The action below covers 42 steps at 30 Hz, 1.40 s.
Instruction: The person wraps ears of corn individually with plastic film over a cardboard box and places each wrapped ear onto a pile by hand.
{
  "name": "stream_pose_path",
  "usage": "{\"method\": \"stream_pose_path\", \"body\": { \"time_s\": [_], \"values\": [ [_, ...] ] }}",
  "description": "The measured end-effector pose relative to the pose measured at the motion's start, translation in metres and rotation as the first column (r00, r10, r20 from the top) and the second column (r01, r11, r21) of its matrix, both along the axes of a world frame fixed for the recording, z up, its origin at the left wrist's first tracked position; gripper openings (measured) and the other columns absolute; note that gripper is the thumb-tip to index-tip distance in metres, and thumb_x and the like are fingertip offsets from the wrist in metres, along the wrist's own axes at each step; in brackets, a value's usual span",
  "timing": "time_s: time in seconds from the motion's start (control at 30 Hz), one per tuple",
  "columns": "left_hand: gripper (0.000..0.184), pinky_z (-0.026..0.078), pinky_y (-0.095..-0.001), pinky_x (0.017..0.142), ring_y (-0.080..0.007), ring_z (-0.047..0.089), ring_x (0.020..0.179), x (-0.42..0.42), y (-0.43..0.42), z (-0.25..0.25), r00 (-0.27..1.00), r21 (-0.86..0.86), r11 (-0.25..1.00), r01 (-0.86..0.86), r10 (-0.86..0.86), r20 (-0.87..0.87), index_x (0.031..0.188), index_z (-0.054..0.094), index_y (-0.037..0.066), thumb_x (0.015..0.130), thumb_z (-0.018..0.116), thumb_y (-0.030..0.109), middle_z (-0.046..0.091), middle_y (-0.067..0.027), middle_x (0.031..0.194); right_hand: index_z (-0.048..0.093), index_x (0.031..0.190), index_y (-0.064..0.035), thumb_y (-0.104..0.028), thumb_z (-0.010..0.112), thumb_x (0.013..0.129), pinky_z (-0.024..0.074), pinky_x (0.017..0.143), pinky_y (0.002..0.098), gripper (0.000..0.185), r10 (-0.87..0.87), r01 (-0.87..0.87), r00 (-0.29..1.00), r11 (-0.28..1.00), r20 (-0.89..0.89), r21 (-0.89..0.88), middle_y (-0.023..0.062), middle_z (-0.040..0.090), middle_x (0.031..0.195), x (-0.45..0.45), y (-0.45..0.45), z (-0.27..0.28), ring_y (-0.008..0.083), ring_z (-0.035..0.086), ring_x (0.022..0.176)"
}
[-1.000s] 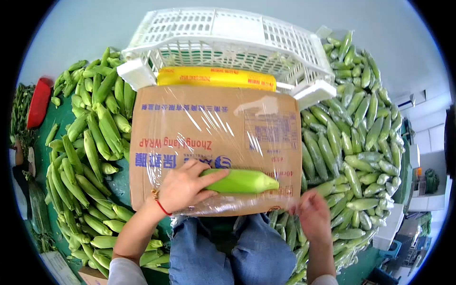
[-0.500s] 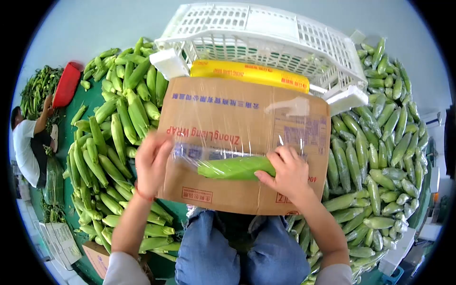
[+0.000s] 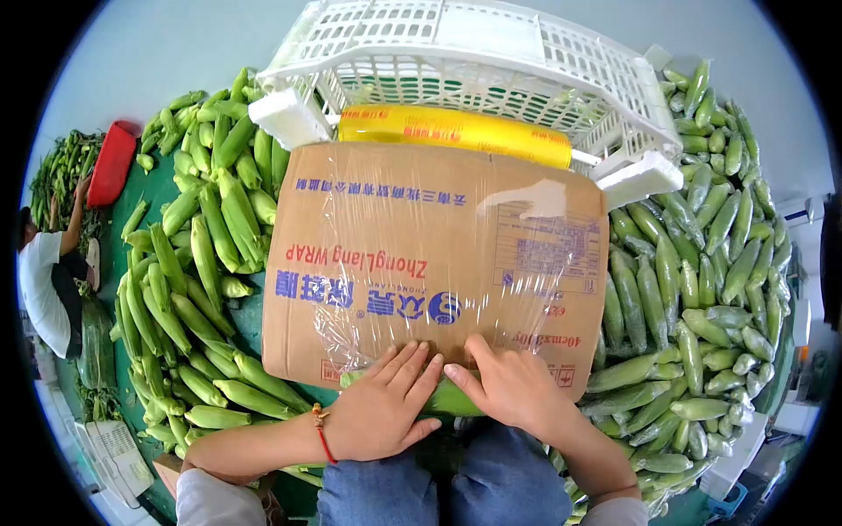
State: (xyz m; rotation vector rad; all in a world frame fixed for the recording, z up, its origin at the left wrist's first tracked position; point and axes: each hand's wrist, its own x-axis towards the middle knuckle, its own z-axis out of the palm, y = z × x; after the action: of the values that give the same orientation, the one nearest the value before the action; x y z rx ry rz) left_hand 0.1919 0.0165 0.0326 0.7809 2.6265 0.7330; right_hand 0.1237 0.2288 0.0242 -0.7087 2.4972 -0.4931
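Note:
An ear of corn (image 3: 450,401) in green husk lies at the near edge of the cardboard box (image 3: 377,210), partly hidden by both hands. Clear plastic film (image 3: 386,272) stretches over the box top down to the corn. My left hand (image 3: 386,399) rests flat across the corn's left part, its fingers extended together and thumb apart. My right hand (image 3: 509,386) is closed around the corn's right end, fingers bent. Behind the box, a yellow roll of film (image 3: 456,128) sits on a rod held by a white plastic crate (image 3: 491,61).
Unwrapped corn (image 3: 206,245) is heaped on the left. A large pile of film-wrapped corn (image 3: 693,263) lies on the right. At far left a person (image 3: 48,272) works beside a red basin (image 3: 114,162) and more green produce.
The corn has moved from the box top to its near edge, with film drawn along. My left hand has come from the left, down onto the corn; my right hand has moved nearer me.

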Motion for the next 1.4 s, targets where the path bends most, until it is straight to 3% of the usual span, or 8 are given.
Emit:
{"method": "stream_pose_path", "body": {
  "time_s": [0.2, 0.43, 0.83, 0.97, 1.07, 1.17, 1.27, 1.4],
  "values": [
    [0.070, 0.017, -0.0534, 0.116, -0.0326, 0.027, 0.143, -0.081, -0.012, -0.035, 0.902, -0.168, 0.946, -0.277, 0.195, -0.385, 0.145, 0.036, 0.002, 0.092, 0.052, 0.044, 0.032, -0.0191, 0.152, 0.055, 0.124, -0.0073, -0.040, 0.065, 0.085, 0.0397, 0.102, 0.0512, 0.051, -0.045, -0.054, 0.930, 0.965, -0.364, -0.256, 0.0175, 0.041, 0.142, 0.002, 0.000, 0.023, 0.0387, 0.045, 0.125],
    [0.080, 0.023, -0.0384, 0.118, -0.0376, 0.024, 0.143, -0.236, -0.051, -0.052, 0.985, -0.115, 0.992, -0.048, 0.028, -0.170, 0.144, 0.027, -0.008, 0.084, 0.066, 0.027, 0.028, -0.0269, 0.151, 0.055, 0.124, -0.0074, -0.042, 0.076, 0.071, 0.0463, 0.095, 0.0511, 0.067, 0.237, -0.379, 0.646, 0.925, -0.726, -0.036, 0.0132, 0.056, 0.122, -0.105, -0.037, -0.017, 0.0341, 0.054, 0.114],
    [0.082, 0.031, -0.0373, 0.114, -0.0343, 0.030, 0.141, -0.229, -0.031, -0.025, 0.999, -0.309, 0.950, 0.043, -0.050, -0.016, 0.144, 0.032, -0.006, 0.079, 0.073, 0.023, 0.025, -0.0214, 0.154, 0.058, 0.108, -0.0076, -0.053, 0.071, 0.073, 0.0529, 0.062, 0.0435, 0.059, 0.556, -0.558, 0.828, 0.830, 0.070, 0.010, 0.0124, 0.064, 0.085, -0.020, 0.014, 0.033, 0.0316, 0.066, 0.074],
    [0.048, 0.038, -0.0418, 0.108, -0.0380, 0.045, 0.131, -0.173, -0.028, -0.025, 0.868, 0.438, 0.879, -0.188, 0.358, -0.345, 0.129, 0.056, 0.004, 0.084, 0.065, 0.013, 0.046, -0.0220, 0.142, 0.052, 0.123, -0.0062, -0.052, 0.065, 0.083, 0.0558, 0.067, 0.0403, 0.062, 0.117, -0.042, 0.958, 0.960, 0.261, -0.278, 0.0187, 0.067, 0.095, 0.012, 0.061, 0.028, 0.0325, 0.068, 0.076],
    [0.042, 0.029, -0.0530, 0.112, -0.0319, 0.044, 0.134, -0.093, 0.010, -0.019, 0.797, 0.377, 0.914, 0.152, 0.112, -0.593, 0.121, 0.062, 0.012, 0.082, 0.067, 0.027, 0.054, -0.0124, 0.135, 0.047, 0.129, -0.0039, -0.049, 0.053, 0.092, 0.0557, 0.067, 0.0419, 0.059, -0.334, 0.814, 0.454, 0.534, 0.826, -0.231, 0.0207, 0.065, 0.093, 0.015, 0.043, 0.024, 0.0338, 0.067, 0.075],
    [0.044, 0.036, -0.0550, 0.106, -0.0349, 0.044, 0.134, -0.091, 0.009, -0.022, 0.779, 0.495, 0.867, -0.054, 0.347, -0.523, 0.126, 0.058, 0.017, 0.082, 0.062, 0.017, 0.050, -0.0127, 0.141, 0.041, 0.134, -0.0031, -0.052, 0.042, 0.096, 0.0551, 0.058, 0.0404, 0.062, 0.253, 0.814, -0.023, 0.567, 0.967, -0.129, 0.0229, 0.063, 0.092, 0.001, 0.027, 0.011, 0.0334, 0.065, 0.071],
    [0.052, 0.049, -0.0510, 0.092, -0.0305, 0.059, 0.113, -0.100, 0.025, -0.009, 0.831, 0.837, -0.305, -0.455, 0.190, 0.522, 0.135, 0.047, 0.016, 0.085, 0.059, 0.013, 0.060, -0.0127, 0.123, 0.035, 0.143, -0.0062, -0.067, 0.030, 0.094, 0.0478, 0.043, 0.0289, 0.079, 0.689, 0.902, -0.234, 0.418, 0.686, -0.112, 0.0179, 0.059, 0.078, 0.006, -0.010, 0.000, 0.0237, 0.057, 0.051],
    [0.023, 0.054, -0.0405, 0.074, -0.0198, 0.058, 0.072, -0.108, 0.016, -0.022, 0.748, 0.557, -0.540, -0.631, -0.234, 0.621, 0.116, 0.046, 0.010, 0.093, 0.051, 0.011, 0.050, -0.0063, 0.079, 0.029, 0.146, -0.0074, -0.069, 0.026, 0.094, 0.0415, 0.036, 0.0275, 0.081, 0.720, 0.928, -0.193, 0.354, 0.667, -0.114, 0.0138, 0.054, 0.073, 0.006, -0.031, 0.001, 0.0193, 0.053, 0.049]
  ]
}}
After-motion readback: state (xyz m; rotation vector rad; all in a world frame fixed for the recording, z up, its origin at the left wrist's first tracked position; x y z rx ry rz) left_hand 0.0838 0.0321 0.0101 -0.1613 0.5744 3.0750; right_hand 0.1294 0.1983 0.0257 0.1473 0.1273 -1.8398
